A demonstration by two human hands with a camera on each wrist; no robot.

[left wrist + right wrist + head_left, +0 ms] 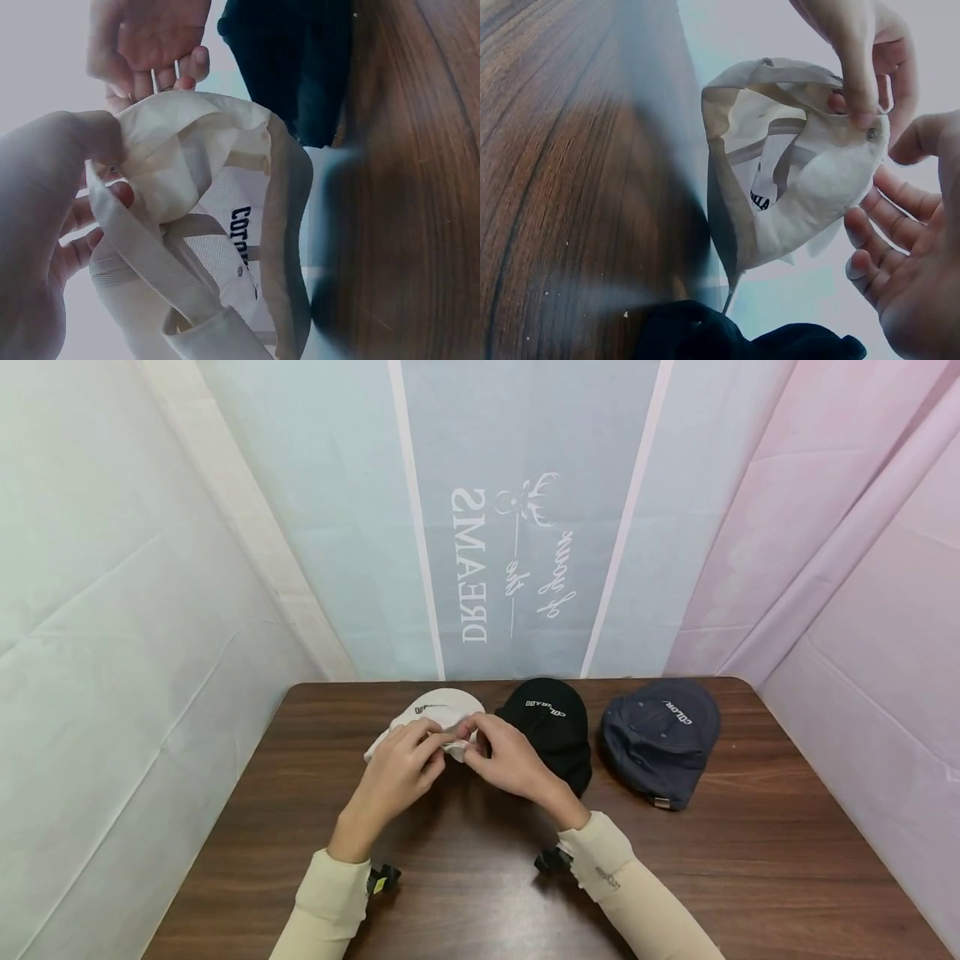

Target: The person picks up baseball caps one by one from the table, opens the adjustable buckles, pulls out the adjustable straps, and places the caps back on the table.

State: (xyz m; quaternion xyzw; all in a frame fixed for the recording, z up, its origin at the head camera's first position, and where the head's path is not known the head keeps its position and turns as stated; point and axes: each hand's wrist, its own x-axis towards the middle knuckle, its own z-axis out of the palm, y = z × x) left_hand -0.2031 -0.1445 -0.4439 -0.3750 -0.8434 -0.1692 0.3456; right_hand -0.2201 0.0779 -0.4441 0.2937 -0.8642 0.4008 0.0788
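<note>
White baseball cap (447,702) was pinched by left hand (397,770) and right hand (512,760); black baseball cap (553,727) sat at its three o'clock, navy baseball cap (660,739) farther that way.

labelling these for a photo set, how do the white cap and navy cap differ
The white cap has dark lettering; the navy cap has white lettering.
The left hand and right hand touch the white cap; neither touches the navy cap.
The white cap is the leftmost cap; the navy cap is the rightmost.
Both are caps with lettering.
</note>
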